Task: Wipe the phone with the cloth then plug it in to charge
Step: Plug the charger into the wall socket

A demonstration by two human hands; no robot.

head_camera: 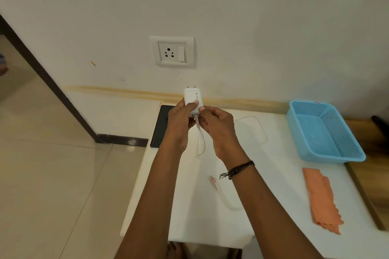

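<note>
your forearms reach over the white table. at the left edge the dark phone lies flat, partly behind your left hand, whose grip pinches the white charger, prongs up toward the socket. your right hand pinches the cable at its base. right: blue basket, orange cloth.

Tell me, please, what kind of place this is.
Probably a room in a home, though I cannot be sure: a painted wall with a socket, a tiled floor, and a small white table holding a blue basket.
</note>
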